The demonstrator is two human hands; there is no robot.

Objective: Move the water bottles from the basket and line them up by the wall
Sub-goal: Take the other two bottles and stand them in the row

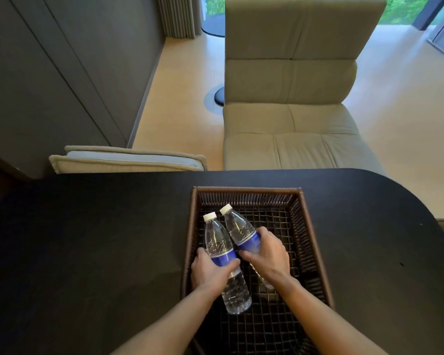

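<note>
Two clear water bottles with white caps and blue labels lie inside a brown woven basket (315,242) on the black table (100,252). My left hand (210,270) is wrapped around the blue label of the left bottle (219,242). The right bottle (238,228) is gripped at its label by my right hand (267,254). Both caps point away from me, toward the basket's far side. The right bottle's lower half is hidden under my right hand and wrist.
A grey wall (49,73) runs along the left, beyond the table's far left corner. A beige lounge chair (292,111) stands past the table's far edge, with a cushion (128,160) to its left. The table's right end is rounded.
</note>
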